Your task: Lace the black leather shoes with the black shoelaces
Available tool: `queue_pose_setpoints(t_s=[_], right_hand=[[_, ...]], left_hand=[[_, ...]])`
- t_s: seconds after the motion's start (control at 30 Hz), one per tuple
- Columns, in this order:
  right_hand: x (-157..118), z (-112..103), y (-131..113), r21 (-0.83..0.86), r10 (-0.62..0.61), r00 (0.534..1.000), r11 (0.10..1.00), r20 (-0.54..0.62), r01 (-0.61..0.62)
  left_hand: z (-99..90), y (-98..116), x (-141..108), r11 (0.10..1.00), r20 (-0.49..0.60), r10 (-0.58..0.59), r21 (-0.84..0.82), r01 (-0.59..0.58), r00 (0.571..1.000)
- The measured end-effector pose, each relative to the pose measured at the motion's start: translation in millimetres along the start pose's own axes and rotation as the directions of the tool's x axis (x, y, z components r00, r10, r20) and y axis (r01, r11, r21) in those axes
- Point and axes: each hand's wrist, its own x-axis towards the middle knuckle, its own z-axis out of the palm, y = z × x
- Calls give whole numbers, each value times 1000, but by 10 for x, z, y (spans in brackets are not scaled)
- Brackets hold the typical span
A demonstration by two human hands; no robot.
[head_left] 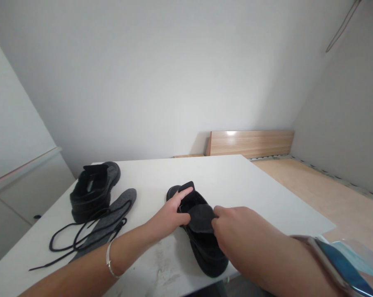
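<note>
White table (236,181): two shoes (one (201,235) held), one insole (201,218).

White table (251,185), two black shoes (93,192) (201,243), grey insole (112,220), loose black lace (72,239) lying on it

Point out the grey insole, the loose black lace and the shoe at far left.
grey insole (123,203): head view, its bare upper half.
black lace (64,232): head view, looped part.
far-left shoe (93,190): head view, its opening.

second shoe (93,190), loose laces (78,235), grey insole (110,220)
</note>
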Motion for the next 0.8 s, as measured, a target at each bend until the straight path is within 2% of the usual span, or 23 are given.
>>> queue_pose_setpoints(t_s=[0.17,0.3,0.43,0.53,0.67,0.8], right_hand=[[283,118,-73,126,103,989,988,-102,-90],[497,193,-160,158,118,987,982,-109,-101],[670,267,-219,174,124,987,979,-102,-105],[731,319,-209,173,106,990,981,-89,-89],[758,340,-197,121,17,999,993,-48,-11],[807,352,-196,164,35,997,986,-73,-23]], left_hand=[[27,57,-7,980,50,-98,-169,106,994],[26,44,-6,982,28,-105,-154,108,994],[-6,-25,-2,992,24,-44,-114,47,999],[-30,-62,1,996,38,-16,-88,19,999],[-41,-66,7,997,60,-19,-79,24,998],[-43,-51,4,997,49,-29,-65,32,998]])
